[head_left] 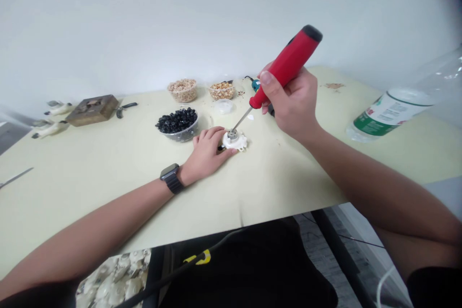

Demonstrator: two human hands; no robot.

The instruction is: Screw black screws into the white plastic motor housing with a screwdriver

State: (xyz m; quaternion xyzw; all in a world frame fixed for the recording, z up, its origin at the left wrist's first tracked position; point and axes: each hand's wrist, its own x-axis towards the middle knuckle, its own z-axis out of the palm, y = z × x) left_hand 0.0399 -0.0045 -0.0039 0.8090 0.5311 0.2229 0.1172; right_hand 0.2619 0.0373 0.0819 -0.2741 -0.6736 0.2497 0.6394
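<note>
My right hand (294, 101) is wrapped round the thick red handle of a screwdriver (288, 65), which has a black end cap. Its slim metal shaft slants down to the left, and the tip meets the raised grey middle of a white plastic part (237, 143). That part has a scalloped edge and lies on the table. My left hand (207, 153), with a black watch on its wrist, steadies the part from the left, thumb at the near edge and fingers at the far side. A small black piece shows between thumb and fingers.
Beyond my left hand stands a bowl of black pieces (177, 124). Behind it are a tub of beige pieces (182, 90) and one of orange-brown pieces (221, 90). A wooden block (92, 109) sits at the left, a tilted clear bottle (391, 113) at the right.
</note>
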